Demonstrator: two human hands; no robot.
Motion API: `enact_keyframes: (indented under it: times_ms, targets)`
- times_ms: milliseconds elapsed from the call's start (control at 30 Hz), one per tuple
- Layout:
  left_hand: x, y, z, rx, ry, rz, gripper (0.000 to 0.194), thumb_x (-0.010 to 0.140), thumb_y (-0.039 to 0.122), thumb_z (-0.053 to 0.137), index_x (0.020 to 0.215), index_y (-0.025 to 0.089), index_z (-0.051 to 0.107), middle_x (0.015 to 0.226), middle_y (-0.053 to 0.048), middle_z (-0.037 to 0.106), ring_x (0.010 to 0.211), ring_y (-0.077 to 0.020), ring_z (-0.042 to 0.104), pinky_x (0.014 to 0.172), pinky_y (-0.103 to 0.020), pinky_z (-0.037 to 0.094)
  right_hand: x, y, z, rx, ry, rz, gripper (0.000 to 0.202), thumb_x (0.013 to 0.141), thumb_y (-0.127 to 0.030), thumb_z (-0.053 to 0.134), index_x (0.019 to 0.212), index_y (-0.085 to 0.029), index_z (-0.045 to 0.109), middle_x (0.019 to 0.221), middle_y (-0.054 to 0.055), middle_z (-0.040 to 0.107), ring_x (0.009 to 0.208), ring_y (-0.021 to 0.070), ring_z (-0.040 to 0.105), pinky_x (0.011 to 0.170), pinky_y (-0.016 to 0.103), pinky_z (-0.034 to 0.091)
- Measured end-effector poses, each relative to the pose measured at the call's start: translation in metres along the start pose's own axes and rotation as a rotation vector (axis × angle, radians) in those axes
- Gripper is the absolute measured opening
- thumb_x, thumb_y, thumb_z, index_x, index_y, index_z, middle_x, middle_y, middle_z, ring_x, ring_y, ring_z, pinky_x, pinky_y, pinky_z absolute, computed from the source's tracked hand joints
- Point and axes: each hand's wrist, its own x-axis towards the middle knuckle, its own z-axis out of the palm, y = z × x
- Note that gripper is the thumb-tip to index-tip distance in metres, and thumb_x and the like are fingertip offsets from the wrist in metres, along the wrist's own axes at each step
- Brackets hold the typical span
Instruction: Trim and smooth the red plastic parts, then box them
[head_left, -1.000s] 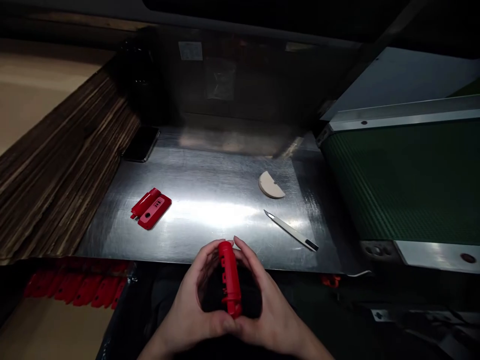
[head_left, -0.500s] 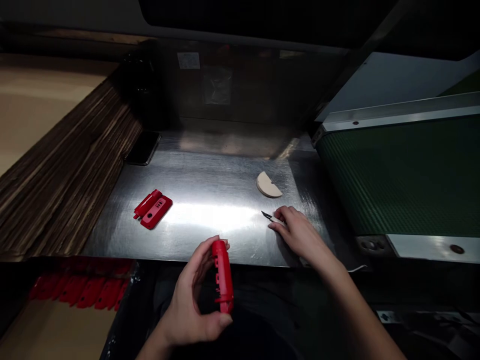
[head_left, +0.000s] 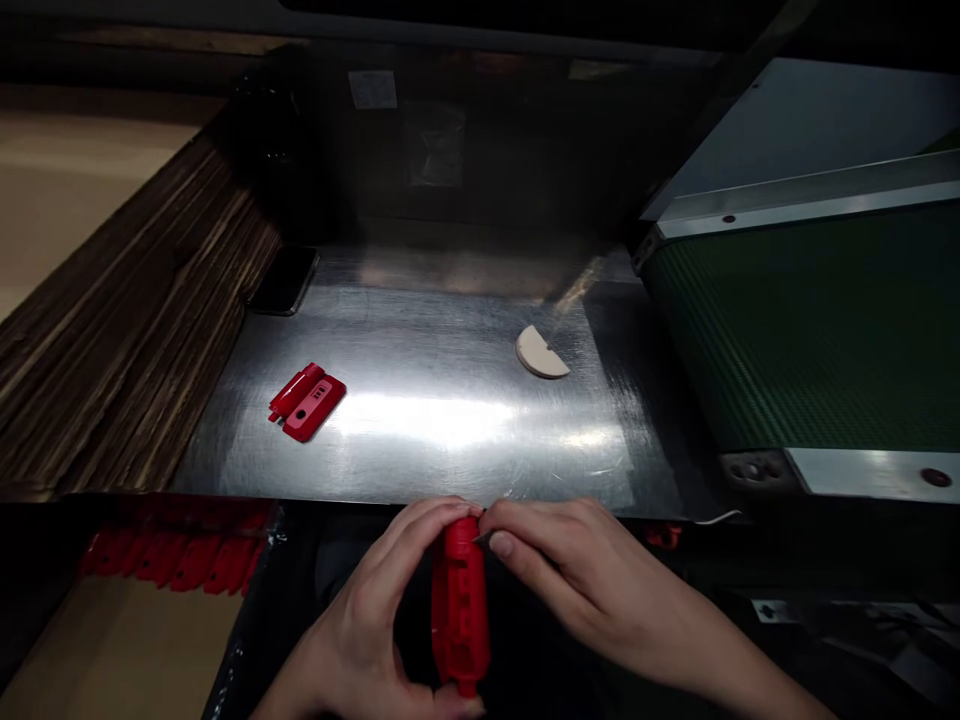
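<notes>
At the lower centre of the frame, a person's two bare hands meet over a long red plastic part (head_left: 461,600), held roughly upright just in front of a shiny metal bench (head_left: 420,340). The left hand (head_left: 371,610) curves in a wide C, gripping the part between fingers at its top end and thumb at its bottom. The right hand (head_left: 577,565) has its fingers pinched closed on a small blade (head_left: 484,538), mostly hidden, its tip at the part's upper right edge; whether it touches is unclear. On the bench, a flat red piece (head_left: 307,402) lies left of centre, a beige half-disc (head_left: 541,353) right of centre, and a dark phone (head_left: 285,281) upper left, beside stacked cardboard (head_left: 135,330). A green conveyor belt (head_left: 825,320) fills the right.
</notes>
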Motion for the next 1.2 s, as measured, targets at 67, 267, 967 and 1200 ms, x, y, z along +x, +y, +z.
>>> enact_keyframes:
  times_ms: [67, 267, 967, 1200]
  targets:
    - [-0.004, -0.001, -0.001, 0.024, -0.012, -0.012, 0.103, 0.078, 0.046, 0.090, 0.166, 0.033, 0.036, 0.159, -0.012, 0.053, 0.146, -0.0404, 0.052, 0.124, -0.047, 0.044, 0.001, -0.001, 0.002, -0.090, 0.004, -0.026, 0.027, 0.116, -0.035, 0.041, 0.101, -0.027, 0.062, 0.087, -0.006, 0.066, 0.070, 0.0155, 0.058, 0.065, 0.032, 0.036]
    - [-0.005, 0.003, -0.005, 0.047, -0.062, 0.014, 0.111, 0.075, 0.040, 0.092, 0.166, 0.029, 0.030, 0.161, -0.012, 0.050, 0.148, -0.0368, 0.050, 0.126, -0.045, 0.043, 0.000, -0.004, 0.004, -0.196, 0.030, -0.087, 0.025, 0.116, -0.032, 0.040, 0.105, -0.025, 0.062, 0.090, -0.005, 0.067, 0.069, 0.0121, 0.059, 0.062, 0.030, 0.033]
    - [0.001, 0.009, -0.014, 0.228, -0.039, 0.182, 0.103, 0.081, 0.043, 0.087, 0.164, 0.013, 0.035, 0.156, -0.016, 0.057, 0.146, -0.0304, 0.054, 0.127, -0.034, 0.042, -0.005, -0.007, 0.014, -0.441, 0.057, -0.148, 0.036, 0.118, -0.038, 0.028, 0.103, -0.024, 0.058, 0.080, -0.003, 0.065, 0.056, 0.0161, 0.061, 0.050, 0.032, 0.032]
    - [0.007, 0.014, -0.015, 0.186, -0.065, 0.210, 0.100, 0.082, 0.038, 0.087, 0.163, 0.010, 0.035, 0.154, -0.017, 0.058, 0.143, -0.0302, 0.056, 0.124, -0.035, 0.046, -0.006, -0.011, 0.009, -0.373, -0.043, -0.068, 0.026, 0.116, -0.033, 0.040, 0.100, -0.023, 0.058, 0.083, -0.002, 0.066, 0.059, 0.0160, 0.062, 0.052, 0.028, 0.036]
